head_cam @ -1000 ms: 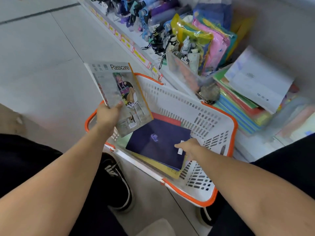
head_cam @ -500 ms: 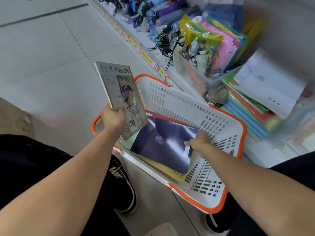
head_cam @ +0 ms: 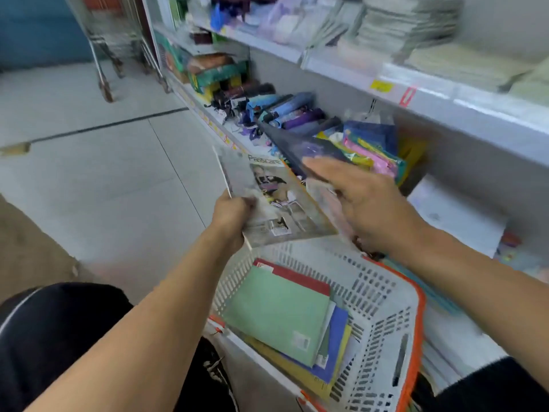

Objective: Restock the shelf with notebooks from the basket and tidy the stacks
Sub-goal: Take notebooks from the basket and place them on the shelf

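The left hand (head_cam: 230, 214) is gripping a photo-cover notebook (head_cam: 269, 203) above the basket (head_cam: 383, 295). The right hand (head_cam: 361, 200) is carrying a dark notebook (head_cam: 289, 145) toward the shelf (head_cam: 454, 212) — its grip is blurred. Next it needs squaring onto a stack — more are waiting in the basket.

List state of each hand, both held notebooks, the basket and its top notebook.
left hand: grips the photo-cover notebook at its lower corner
photo-cover notebook: held up, tilted, above the basket
right hand: raised, holds the dark notebook; fingers blurred
dark notebook: lifted clear of the basket, blurred
basket: holds a stack of notebooks
green notebook: flat on top of the stack
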Available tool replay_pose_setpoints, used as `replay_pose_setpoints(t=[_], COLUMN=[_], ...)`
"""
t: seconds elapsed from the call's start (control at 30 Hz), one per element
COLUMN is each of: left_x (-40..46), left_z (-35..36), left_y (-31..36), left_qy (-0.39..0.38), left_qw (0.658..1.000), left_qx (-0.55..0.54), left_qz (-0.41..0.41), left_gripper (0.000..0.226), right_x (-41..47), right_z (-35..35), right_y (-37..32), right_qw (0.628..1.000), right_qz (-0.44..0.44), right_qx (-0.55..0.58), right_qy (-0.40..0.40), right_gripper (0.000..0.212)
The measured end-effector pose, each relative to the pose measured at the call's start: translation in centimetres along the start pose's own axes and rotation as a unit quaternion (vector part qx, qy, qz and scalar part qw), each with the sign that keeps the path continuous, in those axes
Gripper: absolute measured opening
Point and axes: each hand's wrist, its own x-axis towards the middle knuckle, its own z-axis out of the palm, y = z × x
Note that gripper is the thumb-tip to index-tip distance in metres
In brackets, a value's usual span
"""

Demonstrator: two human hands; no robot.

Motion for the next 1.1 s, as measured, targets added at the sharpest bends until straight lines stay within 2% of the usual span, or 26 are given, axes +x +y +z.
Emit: replay_pose_setpoints(t=[0.03,0.1,0.17,0.27,0.3,0.4,0.5,0.57,0.63,0.67,0.73,0.8,0.83,0.87,0.93,1.0,1.1], left_x=[-0.3,-1.2,-1.5,-1.2,-1.2,-0.9,-0.3,-0.2,0.0,0.0,0.0,-0.2,-0.5,-0.8,-1.3,-1.6,-1.8], left_z=[1.2,3.0,4.3,5.1,5.4,6.6,7.7,8.4,8.8,9.0,9.3,9.7,10.0,10.3,10.9,11.3,11.6], left_y=[1.9,5.4,7.8,9.2,9.4,9.5,9.3,9.4,9.5,9.7,10.2,10.3,10.3,10.3,10.4,10.5,11.0], left_qy=[-0.040,-0.111,-0.161,-0.212,-0.221,-0.242,-0.248,-0.237,-0.215,-0.212,-0.222,-0.243,-0.259,-0.274,-0.286,-0.266,-0.203], left_qw=[0.997,0.982,0.977,0.973,0.972,0.969,0.966,0.968,0.971,0.969,0.954,0.934,0.922,0.912,0.895,0.881,0.874], left_qx=[-0.053,-0.102,-0.100,-0.078,-0.067,-0.047,-0.069,-0.074,-0.046,-0.026,0.008,0.031,0.037,0.038,0.040,0.051,0.086], left_qz=[-0.048,-0.112,-0.097,-0.051,-0.037,0.006,0.005,0.027,0.089,0.128,0.200,0.261,0.284,0.302,0.340,0.388,0.433], left_gripper=[0.027,0.029,0.039,0.067,0.064,0.032,0.035,0.038,0.041,0.042,0.045,0.048,0.049,0.049,0.049,0.047,0.043], right_x=[0.0,-0.1,0.0,0.9,1.0,1.1,1.4,1.3,1.4,1.5,2.1,2.5,2.6,2.6,2.5,2.4,2.2], right_z=[-0.1,0.0,-0.2,0.1,0.2,-0.3,-1.0,-1.6,-2.9,-3.6,-4.6,-4.7,-4.5,-4.3,-4.3,-4.7,-5.1], right_y=[-0.1,0.3,1.1,1.5,1.4,1.4,1.8,3.2,4.6,5.3,6.7,7.9,8.4,8.7,8.7,8.8,8.9], right_qw=[0.997,0.985,0.985,0.986,0.986,0.984,0.982,0.990,0.981,0.967,0.905,0.824,0.799,0.786,0.785,0.786,0.767], right_qz=[-0.055,-0.115,-0.116,-0.112,-0.117,-0.129,-0.134,-0.077,0.055,0.128,0.267,0.340,0.350,0.348,0.336,0.318,0.305], right_qx=[-0.051,-0.125,-0.129,-0.121,-0.121,-0.124,-0.136,-0.077,0.069,0.161,0.331,0.449,0.483,0.501,0.504,0.503,0.528], right_qy=[-0.022,-0.022,-0.012,-0.004,0.001,0.017,-0.016,-0.091,-0.173,-0.153,-0.025,0.057,0.079,0.097,0.131,0.170,0.199], right_gripper=[0.068,0.066,0.067,0.079,0.077,0.063,0.065,0.071,0.086,0.096,0.094,0.087,0.077,0.065,0.046,0.040,0.035])
